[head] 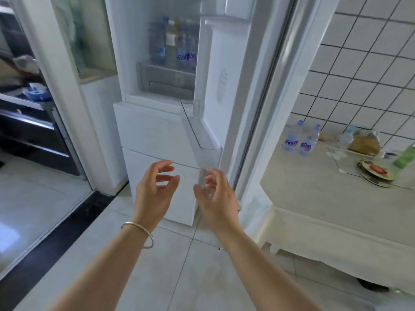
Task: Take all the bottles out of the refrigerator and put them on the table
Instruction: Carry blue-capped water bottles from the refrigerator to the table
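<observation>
The white refrigerator (pixel 155 135) stands ahead with its upper door (pixel 235 70) swung open to the right. Several plastic bottles (pixel 177 43) with blue labels and caps stand on a shelf inside, above a grey drawer. Two matching water bottles (pixel 301 140) stand on the cream table (pixel 314 189) at the right. My left hand (pixel 155 189) and my right hand (pixel 216 196) are raised side by side in front of the lower fridge drawers, fingers curled apart, both holding nothing. A silver bangle sits on my left wrist.
A clear door bin (pixel 202 135) juts out at the open door's foot. On the table lie a bag of food (pixel 363 143), a green bottle (pixel 405 157) and round coasters (pixel 375 172). A dark doorway threshold and kitchen cabinets (pixel 33 131) are at the left. White tiled wall behind the table.
</observation>
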A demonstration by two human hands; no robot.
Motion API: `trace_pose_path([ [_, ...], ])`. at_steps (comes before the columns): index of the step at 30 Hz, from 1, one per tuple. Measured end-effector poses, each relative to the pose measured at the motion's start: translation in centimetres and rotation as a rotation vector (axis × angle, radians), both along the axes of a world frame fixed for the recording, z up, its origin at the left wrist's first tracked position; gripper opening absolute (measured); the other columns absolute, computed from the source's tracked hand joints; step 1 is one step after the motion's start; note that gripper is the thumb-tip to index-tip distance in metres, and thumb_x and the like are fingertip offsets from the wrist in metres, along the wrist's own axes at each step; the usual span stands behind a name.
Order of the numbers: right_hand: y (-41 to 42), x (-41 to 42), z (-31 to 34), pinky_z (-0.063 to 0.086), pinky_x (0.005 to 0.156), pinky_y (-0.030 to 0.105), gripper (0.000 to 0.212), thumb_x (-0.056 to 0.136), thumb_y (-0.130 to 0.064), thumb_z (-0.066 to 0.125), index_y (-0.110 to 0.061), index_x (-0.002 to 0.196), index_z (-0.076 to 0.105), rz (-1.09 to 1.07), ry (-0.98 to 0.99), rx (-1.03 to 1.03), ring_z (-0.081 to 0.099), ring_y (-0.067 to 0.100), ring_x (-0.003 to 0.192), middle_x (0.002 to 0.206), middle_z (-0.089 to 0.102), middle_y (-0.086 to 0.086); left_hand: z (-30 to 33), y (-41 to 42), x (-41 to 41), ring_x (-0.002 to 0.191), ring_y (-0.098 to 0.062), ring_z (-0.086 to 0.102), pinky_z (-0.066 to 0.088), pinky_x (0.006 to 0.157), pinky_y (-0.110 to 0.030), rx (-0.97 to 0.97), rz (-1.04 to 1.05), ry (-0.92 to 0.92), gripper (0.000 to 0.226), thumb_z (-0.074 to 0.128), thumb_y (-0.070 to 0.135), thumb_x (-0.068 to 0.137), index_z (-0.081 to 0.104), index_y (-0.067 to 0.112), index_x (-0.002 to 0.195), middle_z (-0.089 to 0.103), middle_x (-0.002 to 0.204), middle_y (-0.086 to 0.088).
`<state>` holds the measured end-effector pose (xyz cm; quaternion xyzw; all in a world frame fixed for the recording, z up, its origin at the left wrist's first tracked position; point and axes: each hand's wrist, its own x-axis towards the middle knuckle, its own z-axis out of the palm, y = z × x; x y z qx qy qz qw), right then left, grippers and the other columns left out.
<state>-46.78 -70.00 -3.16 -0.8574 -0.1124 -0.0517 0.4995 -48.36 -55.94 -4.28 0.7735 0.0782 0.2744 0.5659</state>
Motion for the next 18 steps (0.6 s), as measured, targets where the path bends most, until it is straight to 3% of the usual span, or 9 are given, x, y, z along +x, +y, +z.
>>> trace_pose_path([
  [6, 9.7, 5.2, 1.1, 0.043, 0.085, 0.023, 0.037, 0.086, -0.035, 0.056, -0.033, 0.121, 0.043, -0.047, 0.062, 0.125, 0.051, 0.004, 0.100, 0.110, 0.053, -0.014, 1.4, 9.5, 4.9, 0.086, 0.005, 0.058, 0.042, 0.069, -0.003, -0.010, -0.035, -0.027, 0.028, 0.061, 0.012, 0.087, 0.056, 0.023, 0.112, 0.063, 0.104, 0.010],
  [18, 24.4, 23.1, 5.0, 0.043, 0.082, 0.023, 0.036, 0.087, -0.034, 0.053, -0.027, 0.121, 0.043, -0.066, -0.038, 0.183, 0.052, 0.006, 0.098, 0.113, 0.051, -0.010, 4.9, 21.9, 22.2, 0.084, 0.003, 0.060, 0.042, 0.068, -0.002, 0.002, 0.004, -0.094, 0.030, 0.062, 0.013, 0.087, 0.054, 0.030, 0.110, 0.062, 0.102, 0.015],
])
